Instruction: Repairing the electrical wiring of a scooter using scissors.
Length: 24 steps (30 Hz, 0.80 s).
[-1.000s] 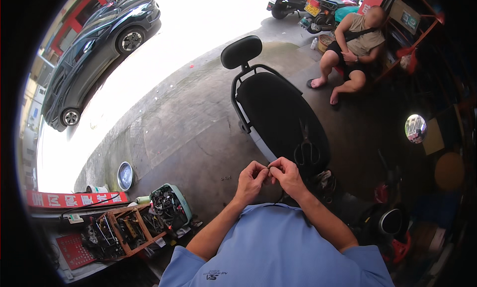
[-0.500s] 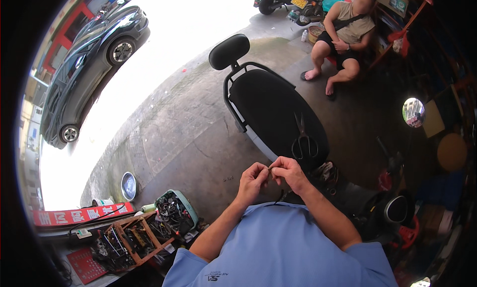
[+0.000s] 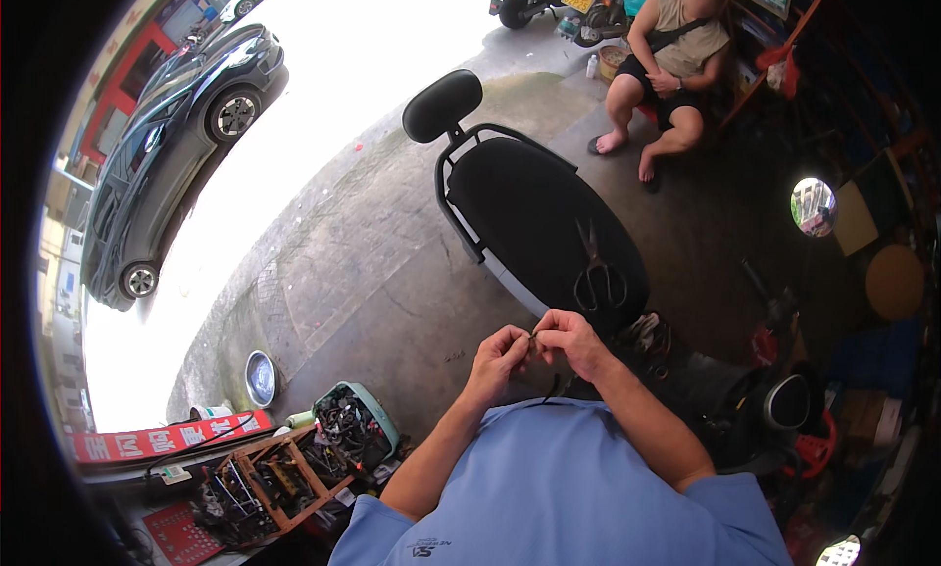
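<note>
My left hand (image 3: 498, 362) and my right hand (image 3: 574, 344) meet in front of my chest. Both are closed in a pinch, fingertips almost touching. Between them is a thin dark strip (image 3: 532, 336), perhaps a bit of wire; its full shape is too small to make out. A black cord (image 3: 555, 386) hangs below the right hand, and I cannot tell whether it joins the strip. Just beyond my hands, a pair of scissors (image 3: 595, 272) lies on the long black scooter seat (image 3: 520, 198), handles toward me.
At lower left stand a wooden tool tray (image 3: 279, 478) and a green bin (image 3: 368, 419) of parts, with a metal bowl (image 3: 261, 378) behind. A person (image 3: 676, 56) sits at upper right. A dark car (image 3: 176, 164) is parked outside. A round mirror (image 3: 814, 207) stands at right.
The view has shifted slightly, so the surroundings sit a little differently. Both hands keep their pinch on the dark strip at nearly the same place.
</note>
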Motion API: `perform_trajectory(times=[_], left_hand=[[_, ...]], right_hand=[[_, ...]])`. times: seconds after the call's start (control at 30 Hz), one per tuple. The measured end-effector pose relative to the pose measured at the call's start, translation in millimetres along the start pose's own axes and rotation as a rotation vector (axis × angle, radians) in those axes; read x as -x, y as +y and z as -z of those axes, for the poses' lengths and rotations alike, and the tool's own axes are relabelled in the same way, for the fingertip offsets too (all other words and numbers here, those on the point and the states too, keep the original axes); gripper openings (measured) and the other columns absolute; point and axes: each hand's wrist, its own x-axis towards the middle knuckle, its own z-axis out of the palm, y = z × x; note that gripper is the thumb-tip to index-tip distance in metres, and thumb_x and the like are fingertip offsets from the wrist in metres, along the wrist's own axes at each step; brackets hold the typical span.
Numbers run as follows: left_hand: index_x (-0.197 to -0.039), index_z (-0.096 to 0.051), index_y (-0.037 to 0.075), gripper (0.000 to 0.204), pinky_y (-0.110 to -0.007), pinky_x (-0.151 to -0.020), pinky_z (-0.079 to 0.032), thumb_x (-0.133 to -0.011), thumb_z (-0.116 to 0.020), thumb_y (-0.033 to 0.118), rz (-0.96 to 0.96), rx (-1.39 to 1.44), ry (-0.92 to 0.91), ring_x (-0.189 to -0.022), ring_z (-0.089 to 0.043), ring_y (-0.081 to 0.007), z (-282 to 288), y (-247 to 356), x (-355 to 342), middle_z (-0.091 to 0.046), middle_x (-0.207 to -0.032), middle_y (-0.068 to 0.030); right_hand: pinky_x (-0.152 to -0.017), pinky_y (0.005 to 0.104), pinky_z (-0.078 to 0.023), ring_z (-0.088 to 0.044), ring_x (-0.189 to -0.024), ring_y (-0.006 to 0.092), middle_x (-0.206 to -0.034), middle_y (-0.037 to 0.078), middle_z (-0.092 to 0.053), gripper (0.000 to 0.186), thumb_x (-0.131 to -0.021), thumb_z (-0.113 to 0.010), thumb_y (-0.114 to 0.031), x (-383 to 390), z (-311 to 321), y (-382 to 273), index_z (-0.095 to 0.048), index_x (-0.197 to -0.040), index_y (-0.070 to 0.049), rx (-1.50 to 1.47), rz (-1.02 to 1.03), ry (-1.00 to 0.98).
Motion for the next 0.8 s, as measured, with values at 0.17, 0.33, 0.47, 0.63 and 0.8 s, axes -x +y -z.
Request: perform_trajectory(times=[0.17, 0.33, 0.47, 0.63, 0.8], left_hand=[[-0.096, -0.058, 0.002, 0.008, -0.021, -0.067, -0.045, -0.093, -0.058, 0.010, -0.181, -0.264, 0.169, -0.072, -0.056, -0.0061, -6, 0, -1, -0.061, -0.080, -0.0005], [-0.094, -0.059, 0.001, 0.006, -0.022, -0.070, -0.046, -0.090, -0.061, 0.006, -0.264, -0.420, 0.223, -0.076, -0.056, -0.0065, -7, -1, 1, -0.062, -0.082, 0.0001], [-0.092, -0.058, 0.002, 0.005, -0.021, -0.072, -0.046, -0.089, -0.062, 0.005, -0.172, -0.303, 0.146, -0.077, -0.056, -0.0065, 2, -4, 0, -0.061, -0.082, 0.0001], [-0.089, -0.058, 0.003, 0.007, -0.022, -0.074, -0.045, -0.086, -0.064, 0.003, -0.235, -0.252, 0.138, -0.078, -0.056, -0.0075, 6, -6, -5, -0.059, -0.082, 0.0010], [-0.085, -0.060, 0.002, 0.007, -0.023, -0.075, -0.046, -0.083, -0.066, 0.002, -0.463, -0.677, 0.321, -0.077, -0.057, -0.0095, -3, 11, -3, -0.060, -0.081, -0.0011]], right_hand=[[-0.056, 0.0239, -0.048, -0.056, -0.057, 0.0113, -0.071, 0.007, -0.059, 0.007, -0.078, -0.058, -0.003, -1, 0, 3, -0.057, -0.084, 0.001, -0.021, -0.031, 0.019], [-0.058, 0.0251, -0.050, -0.055, -0.054, 0.0112, -0.071, 0.007, -0.059, 0.007, -0.078, -0.058, -0.002, 0, -4, 5, -0.057, -0.084, 0.000, 0.011, -0.048, 0.058], [-0.060, 0.0283, -0.051, -0.053, -0.051, 0.0116, -0.070, 0.007, -0.059, 0.005, -0.079, -0.056, -0.004, 0, -3, 4, -0.057, -0.083, -0.001, -0.085, -0.114, 0.001], [-0.064, 0.0316, -0.052, -0.052, -0.051, 0.0116, -0.069, 0.007, -0.058, 0.003, -0.081, -0.055, -0.005, -2, 4, 6, -0.056, -0.083, -0.003, -0.369, -0.251, -0.147], [-0.063, 0.0303, -0.050, -0.052, -0.052, 0.0109, -0.070, 0.005, -0.058, 0.002, -0.083, -0.058, -0.005, -1, -5, 7, -0.056, -0.084, -0.004, -0.325, -0.155, -0.001]])
